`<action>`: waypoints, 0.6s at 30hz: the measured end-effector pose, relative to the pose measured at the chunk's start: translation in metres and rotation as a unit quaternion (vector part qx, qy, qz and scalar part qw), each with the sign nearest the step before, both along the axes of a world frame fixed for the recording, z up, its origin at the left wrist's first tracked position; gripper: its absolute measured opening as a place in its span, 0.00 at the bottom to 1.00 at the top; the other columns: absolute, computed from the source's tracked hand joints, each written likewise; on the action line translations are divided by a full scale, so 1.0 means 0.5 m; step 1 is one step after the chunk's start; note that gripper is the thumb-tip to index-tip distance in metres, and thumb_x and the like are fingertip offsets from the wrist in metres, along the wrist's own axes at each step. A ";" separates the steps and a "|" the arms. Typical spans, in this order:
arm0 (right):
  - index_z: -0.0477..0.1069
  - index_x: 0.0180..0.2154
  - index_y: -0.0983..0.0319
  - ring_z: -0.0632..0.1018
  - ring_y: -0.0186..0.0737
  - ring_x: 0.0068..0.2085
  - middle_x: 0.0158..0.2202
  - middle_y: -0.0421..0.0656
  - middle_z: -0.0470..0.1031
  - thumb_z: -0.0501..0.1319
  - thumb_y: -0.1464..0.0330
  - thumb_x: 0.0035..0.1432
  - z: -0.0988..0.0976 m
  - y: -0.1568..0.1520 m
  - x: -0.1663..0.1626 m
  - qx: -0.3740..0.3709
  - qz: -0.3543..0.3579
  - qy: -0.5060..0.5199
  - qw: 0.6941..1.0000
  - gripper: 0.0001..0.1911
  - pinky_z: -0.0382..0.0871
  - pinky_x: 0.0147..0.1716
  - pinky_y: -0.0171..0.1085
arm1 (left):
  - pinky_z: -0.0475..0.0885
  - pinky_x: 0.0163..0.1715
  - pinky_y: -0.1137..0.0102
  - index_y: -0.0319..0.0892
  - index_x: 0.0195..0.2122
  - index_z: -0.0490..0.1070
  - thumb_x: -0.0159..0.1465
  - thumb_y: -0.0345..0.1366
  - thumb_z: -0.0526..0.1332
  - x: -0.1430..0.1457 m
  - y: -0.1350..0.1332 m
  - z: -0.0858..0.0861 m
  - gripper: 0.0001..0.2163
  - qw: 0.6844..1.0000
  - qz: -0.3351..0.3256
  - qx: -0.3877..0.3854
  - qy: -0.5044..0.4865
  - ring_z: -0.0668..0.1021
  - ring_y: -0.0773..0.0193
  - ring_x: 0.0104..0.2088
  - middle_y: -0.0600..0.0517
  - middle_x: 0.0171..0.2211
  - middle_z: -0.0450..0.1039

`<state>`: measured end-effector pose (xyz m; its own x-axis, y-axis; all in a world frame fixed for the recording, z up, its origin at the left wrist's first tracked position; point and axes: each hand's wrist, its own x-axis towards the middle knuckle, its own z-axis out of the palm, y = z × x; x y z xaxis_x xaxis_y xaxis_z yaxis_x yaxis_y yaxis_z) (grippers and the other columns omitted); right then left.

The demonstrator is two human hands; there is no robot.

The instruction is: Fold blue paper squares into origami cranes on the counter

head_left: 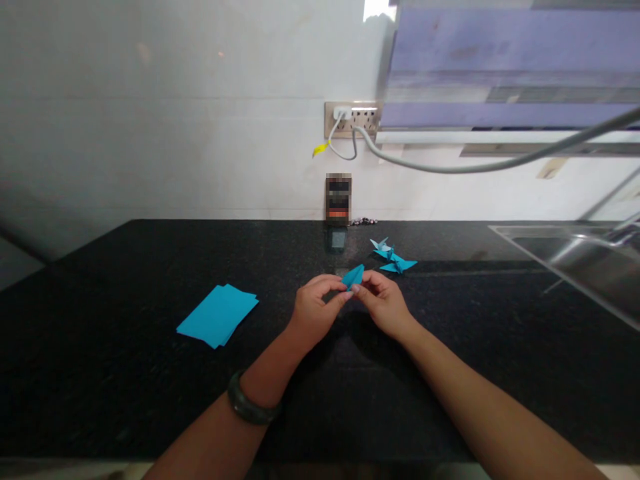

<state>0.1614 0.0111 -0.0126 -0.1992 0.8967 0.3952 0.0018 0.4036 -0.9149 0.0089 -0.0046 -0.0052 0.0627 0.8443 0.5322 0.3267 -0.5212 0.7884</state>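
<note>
A small piece of folded blue paper (pixel 355 276) is held up between both hands above the dark countertop. My left hand (pixel 320 303) pinches its lower left end between thumb and fingers. On the other side, my right hand (pixel 384 300) grips its right edge, the thumb near the bottom corner. The fingers cover part of the folds. Just beyond my right hand lie several folded paper cranes (pixel 399 264), blue ones and a paler one (pixel 381 245). Off to the left rests a stack of blue paper sheets (pixel 218 316), slightly fanned.
A phone (pixel 339 199), its screen blurred, leans against the wall with a beaded strap (pixel 365 221) beside it. Above hangs a grey cable (pixel 450 168) from a wall socket (pixel 353 120). A metal sink (pixel 590 260) is set into the black counter (pixel 125 400) at the right.
</note>
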 end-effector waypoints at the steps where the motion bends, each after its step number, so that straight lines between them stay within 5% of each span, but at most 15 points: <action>1: 0.70 0.30 0.60 0.72 0.36 0.31 0.28 0.40 0.73 0.61 0.66 0.50 -0.001 0.000 -0.001 -0.008 0.000 0.004 1.000 0.04 0.66 0.35 0.37 | 0.70 0.38 0.68 0.40 0.28 0.74 0.52 0.34 0.63 0.000 0.000 0.000 0.04 1.000 0.003 -0.017 -0.011 0.76 0.62 0.35 0.48 0.32 0.75; 7: 0.69 0.30 0.60 0.71 0.35 0.28 0.26 0.39 0.70 0.60 0.65 0.50 -0.003 0.000 -0.004 -0.057 0.014 0.014 0.998 0.06 0.67 0.31 0.37 | 0.72 0.31 0.70 0.38 0.38 0.72 0.53 0.35 0.60 0.001 0.012 -0.004 0.11 0.970 -0.024 -0.182 -0.162 0.77 0.64 0.28 0.49 0.28 0.76; 18: 0.64 0.35 0.60 0.70 0.33 0.27 0.26 0.38 0.68 0.60 0.66 0.49 0.000 -0.005 -0.008 -0.052 -0.018 0.033 0.998 0.10 0.65 0.28 0.33 | 0.71 0.28 0.71 0.37 0.27 0.74 0.49 0.34 0.63 0.006 0.006 0.001 0.06 0.956 -0.066 -0.235 -0.164 0.76 0.66 0.25 0.51 0.23 0.76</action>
<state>0.1572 0.0088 -0.0125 -0.1429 0.9394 0.3115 -0.0471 0.3079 -0.9502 0.0122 -0.0014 -0.0049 0.0795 0.9913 0.1047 -0.0230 -0.1031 0.9944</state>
